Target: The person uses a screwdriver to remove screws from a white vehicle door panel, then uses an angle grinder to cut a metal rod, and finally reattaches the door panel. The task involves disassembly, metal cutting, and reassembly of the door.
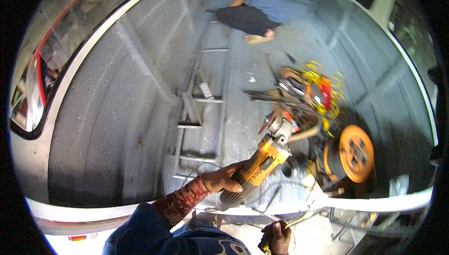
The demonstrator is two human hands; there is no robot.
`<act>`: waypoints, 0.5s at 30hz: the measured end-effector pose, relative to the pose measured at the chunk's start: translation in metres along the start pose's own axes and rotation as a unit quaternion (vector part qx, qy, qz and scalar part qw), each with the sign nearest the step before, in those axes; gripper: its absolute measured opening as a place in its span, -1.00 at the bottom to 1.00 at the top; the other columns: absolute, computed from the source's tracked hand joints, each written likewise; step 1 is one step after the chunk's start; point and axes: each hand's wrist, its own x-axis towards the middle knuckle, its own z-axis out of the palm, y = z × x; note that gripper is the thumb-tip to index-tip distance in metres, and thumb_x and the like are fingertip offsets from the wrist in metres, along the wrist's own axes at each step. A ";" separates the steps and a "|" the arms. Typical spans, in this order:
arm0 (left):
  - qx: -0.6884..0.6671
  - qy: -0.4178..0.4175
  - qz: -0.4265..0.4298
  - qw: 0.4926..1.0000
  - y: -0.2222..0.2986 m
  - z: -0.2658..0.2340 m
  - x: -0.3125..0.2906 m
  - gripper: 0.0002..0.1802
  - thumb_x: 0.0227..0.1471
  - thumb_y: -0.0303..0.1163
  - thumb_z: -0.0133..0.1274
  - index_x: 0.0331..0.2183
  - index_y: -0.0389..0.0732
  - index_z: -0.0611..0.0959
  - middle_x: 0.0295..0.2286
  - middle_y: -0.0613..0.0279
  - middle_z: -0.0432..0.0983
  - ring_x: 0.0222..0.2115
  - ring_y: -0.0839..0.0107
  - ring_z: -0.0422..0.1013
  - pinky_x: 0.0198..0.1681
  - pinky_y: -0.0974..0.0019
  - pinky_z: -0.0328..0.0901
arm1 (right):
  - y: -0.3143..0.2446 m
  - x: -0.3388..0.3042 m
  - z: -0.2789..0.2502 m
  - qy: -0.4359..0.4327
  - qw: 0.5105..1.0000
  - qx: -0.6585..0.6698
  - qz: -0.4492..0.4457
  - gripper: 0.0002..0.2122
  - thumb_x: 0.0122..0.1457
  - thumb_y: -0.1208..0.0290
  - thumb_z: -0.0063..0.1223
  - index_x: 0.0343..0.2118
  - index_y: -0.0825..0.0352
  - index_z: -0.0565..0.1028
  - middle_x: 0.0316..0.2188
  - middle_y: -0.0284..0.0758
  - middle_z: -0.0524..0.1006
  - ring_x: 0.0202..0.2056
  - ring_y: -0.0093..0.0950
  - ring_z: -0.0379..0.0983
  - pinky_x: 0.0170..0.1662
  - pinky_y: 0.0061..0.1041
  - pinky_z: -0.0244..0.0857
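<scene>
My left hand (224, 180), its wrist in a red patterned cuff, is wrapped round the body of a yellow angle grinder (264, 161). The grinder tilts up and to the right, its metal head (280, 131) and disc pointing away from me. Lower down, just outside the white sill, my right hand (277, 237) is closed on a thin yellow strand (298, 220), a cord or a tape; I cannot tell which. The strand runs up and right toward the sill. Something dark and yellow shows under the fingers, mostly hidden.
A metal ladder-like frame (200, 157) lies along the grey vehicle floor. An orange cable reel (358, 154) stands at right, near a heap of tools and coiled yellow cord (337, 89). Farther in, a person in blue (262, 2) sits on the floor. The white sill (383, 203) crosses in front.
</scene>
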 end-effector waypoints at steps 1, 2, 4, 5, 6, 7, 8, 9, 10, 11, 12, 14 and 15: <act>-0.013 -0.023 0.013 1.000 -0.008 0.023 -0.010 0.13 -0.21 -0.11 0.37 0.32 -0.27 0.21 0.10 0.20 0.41 0.09 0.39 0.32 0.23 0.21 0.17 | 0.005 -0.020 -0.017 0.050 0.998 -0.047 0.014 -0.79 0.32 0.40 0.03 -0.39 0.43 0.53 -0.53 -0.36 0.59 -0.56 -0.62 0.43 -0.46 -0.61 0.30; -0.023 -0.048 0.001 0.999 -0.020 0.051 -0.023 0.07 -0.17 -0.22 0.32 0.32 -0.26 0.20 0.08 0.22 0.42 0.07 0.40 0.33 0.24 0.22 0.16 | 0.016 -0.039 -0.031 0.093 0.992 -0.001 0.084 -0.71 0.32 0.22 0.07 -0.30 0.42 0.55 -0.50 -0.29 0.58 -0.52 -0.54 0.48 -0.45 -0.49 0.38; 0.046 -0.072 -0.020 0.996 -0.048 0.104 -0.041 0.00 -0.14 -0.24 0.33 0.28 -0.27 0.26 0.04 0.22 0.44 0.04 0.42 0.35 0.16 0.26 0.24 | 0.051 -0.088 -0.061 0.101 0.988 0.099 0.056 -0.75 0.36 0.23 0.05 -0.28 0.36 0.49 -0.55 -0.38 0.49 -0.57 -0.61 0.36 -0.51 -0.56 0.26; 0.104 -0.054 -0.049 0.992 -0.067 0.138 -0.051 -0.02 -0.15 -0.28 0.39 0.25 -0.29 0.29 0.03 0.23 0.44 0.00 0.41 0.40 0.13 0.28 0.30 | 0.069 -0.115 -0.083 0.108 0.986 0.114 0.049 -0.75 0.36 0.22 0.05 -0.23 0.36 0.48 -0.52 -0.43 0.47 -0.54 -0.62 0.33 -0.48 -0.60 0.23; 0.048 -0.045 0.004 0.998 -0.090 0.174 -0.060 0.01 -0.17 -0.30 0.45 0.24 -0.28 0.28 -0.01 0.21 0.47 -0.02 0.40 0.44 0.10 0.28 0.33 | 0.088 -0.138 -0.107 0.115 0.985 0.127 0.033 -0.76 0.36 0.23 0.05 -0.23 0.35 0.48 -0.48 -0.45 0.47 -0.45 -0.60 0.34 -0.39 -0.60 0.24; 0.082 -0.054 0.007 0.995 -0.108 0.206 -0.069 0.01 -0.17 -0.27 0.46 0.23 -0.28 0.28 -0.03 0.20 0.48 -0.06 0.38 0.47 0.07 0.25 0.37 | 0.107 -0.158 -0.127 0.162 0.981 0.098 0.037 -0.79 0.36 0.27 0.02 -0.21 0.35 0.48 -0.40 -0.43 0.47 -0.35 -0.58 0.35 -0.30 -0.57 0.26; 0.114 -0.057 0.017 0.992 -0.124 0.236 -0.074 0.01 -0.16 -0.24 0.47 0.22 -0.28 0.27 -0.06 0.18 0.50 -0.09 0.35 0.50 0.03 0.22 0.41 | 0.126 -0.180 -0.143 0.209 0.972 0.106 -0.023 -0.86 0.34 0.35 -0.03 -0.26 0.32 0.47 -0.40 -0.37 0.44 -0.47 -0.57 0.35 -0.42 -0.60 0.25; 0.112 -0.084 -0.026 0.990 -0.137 0.264 -0.083 -0.02 -0.14 -0.25 0.45 0.21 -0.29 0.28 -0.10 0.15 0.52 -0.14 0.33 0.53 -0.04 0.21 0.45 | 0.139 -0.203 -0.168 0.207 0.968 -0.074 -0.122 -0.87 0.30 0.43 -0.07 -0.25 0.38 0.47 -0.29 -0.27 0.35 -0.32 -0.43 0.34 -0.25 -0.51 0.27; 0.112 -0.112 -0.062 0.985 -0.152 0.288 -0.082 -0.06 -0.12 -0.26 0.43 0.19 -0.30 0.28 -0.14 0.13 0.54 -0.20 0.30 0.56 -0.11 0.19 0.48 | 0.153 -0.227 -0.193 0.219 0.910 -0.293 -0.197 -0.86 0.26 0.51 -0.11 -0.24 0.44 0.48 -0.18 -0.16 0.27 -0.16 -0.29 0.32 -0.09 -0.42 0.30; 0.117 -0.131 -0.071 0.982 -0.156 0.311 -0.086 -0.09 -0.11 -0.16 0.41 0.15 -0.32 0.30 -0.19 0.11 0.55 -0.28 0.27 0.59 -0.21 0.20 0.51 | 0.154 -0.255 -0.206 0.239 0.905 -0.282 -0.212 -0.85 0.29 0.49 -0.13 -0.24 0.43 0.48 -0.20 -0.18 0.28 -0.18 -0.31 0.33 -0.10 -0.43 0.30; 0.108 -0.161 -0.074 0.978 -0.165 0.335 -0.084 -0.08 -0.11 -0.12 0.40 0.15 -0.32 0.31 -0.20 0.11 0.55 -0.28 0.26 0.58 -0.21 0.19 0.51 | 0.156 -0.277 -0.219 0.266 0.912 -0.274 -0.153 -0.84 0.32 0.48 -0.16 -0.24 0.42 0.48 -0.22 -0.19 0.30 -0.21 -0.33 0.34 -0.10 -0.43 0.30; 0.075 -0.221 -0.078 0.969 -0.182 0.383 -0.080 -0.07 -0.12 -0.06 0.39 0.14 -0.32 0.33 -0.22 0.10 0.55 -0.28 0.26 0.57 -0.20 0.18 0.49 | 0.154 -0.324 -0.244 0.317 0.940 -0.019 -0.127 -0.79 0.41 0.36 -0.21 -0.19 0.40 0.43 -0.30 -0.28 0.37 -0.26 -0.44 0.36 -0.14 -0.45 0.31; 0.079 -0.246 -0.065 0.964 -0.190 0.407 -0.077 -0.08 -0.15 -0.03 0.37 0.13 -0.30 0.36 -0.22 0.10 0.54 -0.24 0.27 0.55 -0.15 0.19 0.46 | 0.151 -0.343 -0.256 0.311 0.938 0.078 -0.132 -0.80 0.41 0.35 -0.19 -0.15 0.40 0.40 -0.34 -0.30 0.40 -0.31 -0.46 0.41 -0.19 -0.46 0.35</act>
